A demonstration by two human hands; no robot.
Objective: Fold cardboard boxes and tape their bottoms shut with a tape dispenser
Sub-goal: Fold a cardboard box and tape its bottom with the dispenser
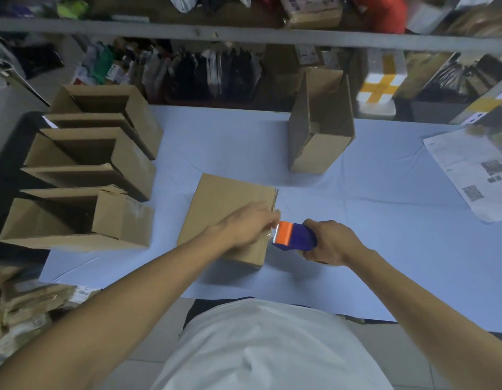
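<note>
A brown cardboard box (224,209) stands bottom-up in the middle of the blue table (385,220). My left hand (250,223) lies over the box's right edge, fingers bent down at the tape end; whether they pinch the tape is blurred. My right hand (331,242) grips a tape dispenser (293,236) with a blue body and orange front, held just right of the box, its toothed edge against that right side.
Several open folded boxes (89,175) line the table's left side. Another open box (320,128) stands at the back right. Printed paper sheets (475,173) lie at the right edge. Shelves (244,35) with packed goods run behind the table.
</note>
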